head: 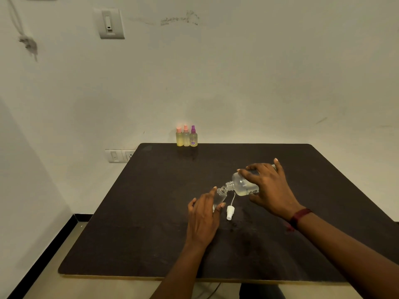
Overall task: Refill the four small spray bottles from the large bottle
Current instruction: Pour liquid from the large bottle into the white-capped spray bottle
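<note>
Three small spray bottles (186, 137) stand capped in a tight row at twelve o'clock on the far edge of the dark table (140, 223), two with pink tops and one with a purple top, each showing yellowish liquid; judged from that, the last of the four refills is the step in hand. Near the table's middle, the left hand (204, 219) holds the fourth small bottle (220, 196) between thumb and fingers; it is clear, uncapped, and leans with its open neck toward one o'clock. The right hand (267, 188) grips the large bottle (243, 184) from above, fingers wrapped over its body, and has it tipped nearly flat; its mouth points toward eight o'clock and meets the small neck; whether liquid is running I cannot tell.

The large bottle is clear plastic with a threaded neck and a partly visible label; a shallow pool of pale yellowish liquid lies along its lower side, so it looks nearly spent. The fourth small bottle looks empty or close to it. A white spray head (230, 212) with its thin dip tube lies on the table at five o'clock from that bottle, just beside the left thumb.

Next, I judge, a steeper and slow tilt is called for, with the two narrow mouths kept aligned, since a slip would spill; then the large bottle goes upright and the spray head is screwed back on.
</note>
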